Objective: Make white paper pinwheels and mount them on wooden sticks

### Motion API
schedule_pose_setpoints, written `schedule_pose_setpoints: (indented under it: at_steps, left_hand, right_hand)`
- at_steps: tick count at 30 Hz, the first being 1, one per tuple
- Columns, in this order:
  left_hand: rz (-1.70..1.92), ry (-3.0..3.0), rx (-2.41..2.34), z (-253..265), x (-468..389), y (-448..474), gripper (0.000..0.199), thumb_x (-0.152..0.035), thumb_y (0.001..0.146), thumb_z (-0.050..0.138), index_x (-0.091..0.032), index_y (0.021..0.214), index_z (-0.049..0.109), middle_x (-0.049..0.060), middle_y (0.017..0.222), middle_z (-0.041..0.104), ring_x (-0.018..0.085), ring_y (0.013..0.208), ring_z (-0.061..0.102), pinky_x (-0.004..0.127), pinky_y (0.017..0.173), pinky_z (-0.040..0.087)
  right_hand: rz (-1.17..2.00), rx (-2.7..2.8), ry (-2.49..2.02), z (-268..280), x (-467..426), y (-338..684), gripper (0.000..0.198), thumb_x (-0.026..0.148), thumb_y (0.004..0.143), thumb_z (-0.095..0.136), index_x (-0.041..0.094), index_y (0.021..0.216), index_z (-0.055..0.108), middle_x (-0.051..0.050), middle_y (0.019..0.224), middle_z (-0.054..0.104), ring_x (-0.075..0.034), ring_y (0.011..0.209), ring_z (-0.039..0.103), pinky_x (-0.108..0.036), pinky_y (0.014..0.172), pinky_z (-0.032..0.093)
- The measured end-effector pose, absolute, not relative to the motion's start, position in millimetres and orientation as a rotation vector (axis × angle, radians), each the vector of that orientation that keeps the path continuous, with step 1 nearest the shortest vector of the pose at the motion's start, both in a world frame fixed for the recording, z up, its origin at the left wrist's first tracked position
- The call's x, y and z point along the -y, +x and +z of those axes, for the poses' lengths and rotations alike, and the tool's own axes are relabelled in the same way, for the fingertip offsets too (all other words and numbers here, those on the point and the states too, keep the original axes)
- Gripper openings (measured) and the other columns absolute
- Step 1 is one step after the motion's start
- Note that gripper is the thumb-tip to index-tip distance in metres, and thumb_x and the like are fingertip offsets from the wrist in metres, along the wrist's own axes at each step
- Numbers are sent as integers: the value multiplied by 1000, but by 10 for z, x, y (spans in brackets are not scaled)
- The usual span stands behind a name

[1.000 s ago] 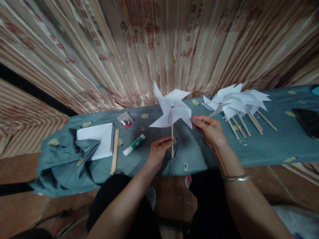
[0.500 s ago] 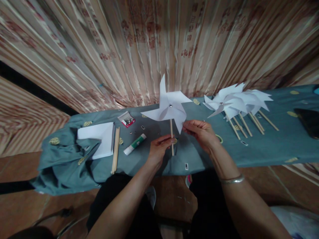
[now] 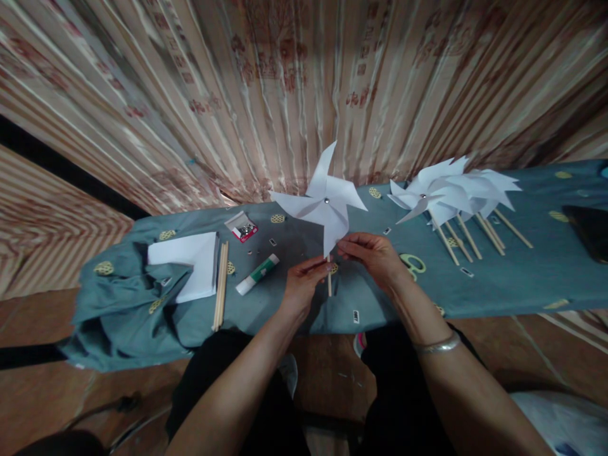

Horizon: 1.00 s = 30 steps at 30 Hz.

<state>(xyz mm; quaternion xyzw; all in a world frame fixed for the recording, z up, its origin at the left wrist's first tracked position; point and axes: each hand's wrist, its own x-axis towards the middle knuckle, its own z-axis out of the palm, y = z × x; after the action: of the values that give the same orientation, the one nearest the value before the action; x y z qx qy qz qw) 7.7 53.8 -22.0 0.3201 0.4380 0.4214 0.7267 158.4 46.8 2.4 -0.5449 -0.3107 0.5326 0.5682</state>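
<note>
A white paper pinwheel (image 3: 336,215) with a shiny pin at its centre stands upright on a thin wooden stick (image 3: 329,285). My left hand (image 3: 306,282) is closed round that stick, just under the lowest blade. The thumb and fingers of my right hand (image 3: 370,253) are pinched at the right edge of the lowest blade. A small red and white box of metal pins (image 3: 242,228) lies open on the cloth to the left. Nearer to me is a glue stick (image 3: 257,275) with a green label. Green-handled scissors (image 3: 413,265) lie partly behind my right wrist.
Several finished pinwheels (image 3: 449,190) lie overlapping on the right of the cloth-covered table (image 3: 513,285). A dark phone-like object (image 3: 588,229) is at the far right. Wooden sticks (image 3: 220,288) and folded white paper (image 3: 202,266) lie on the left. A patterned curtain (image 3: 304,82) hangs behind.
The pinwheel's blades have turned clockwise on the stick. My right hand has moved a little left along with the lowest blade, uncovering more of the scissors. My left hand stays put.
</note>
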Motion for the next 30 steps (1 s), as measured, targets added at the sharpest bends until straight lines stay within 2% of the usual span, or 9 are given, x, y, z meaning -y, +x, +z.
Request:
schedule_pose_setpoints:
  at_steps: [8,12,15,20,25,30]
  left_hand:
    - [921,720,-972,-202,-539,70,32,-30,48,92,-17,75,80,6,76,76,13,68,63,25,62,42]
    - [882,735,-971,-190,-524,68,31,-30,50,91,-17,76,80,7,81,77,13,70,63,25,63,43]
    - [847,743,-966,-192,-500,75,32,-30,50,91,-17,77,80,8,83,77,14,71,62,25,64,43]
    - [795,755,-958,-204,-467,88,32,-31,50,91,-16,76,80,8,79,76,12,66,59,26,63,42]
    - [776,794,-951,-218,-458,90,32,-31,51,90,-15,77,80,9,81,77,13,66,59,26,62,41]
    - [799,799,-973,-235,-478,85,32,-33,52,90,-16,78,80,9,81,77,13,66,59,26,63,42]
  right_hand:
    - [1100,922,-1342,73,-413,1749,32,48,53,87,20,61,74,0,57,68,-10,53,55,-24,53,43]
    - [715,802,-1347,49,-436,2028,24,42,66,81,21,62,70,1,59,68,-11,54,56,-25,55,44]
    - [472,748,-1342,3,-502,2200,19,35,64,82,22,74,73,0,68,70,-15,65,63,-30,67,51]
    - [532,761,-1345,-47,-593,2293,24,33,62,83,23,82,76,-2,79,75,-19,78,68,-36,81,54]
    - [622,755,-1403,-36,-610,2265,28,38,58,85,23,79,77,-2,75,75,-19,70,66,-37,70,54]
    - [652,739,-1404,-23,-588,2217,23,37,55,85,23,71,77,0,68,73,-16,63,61,-35,69,51]
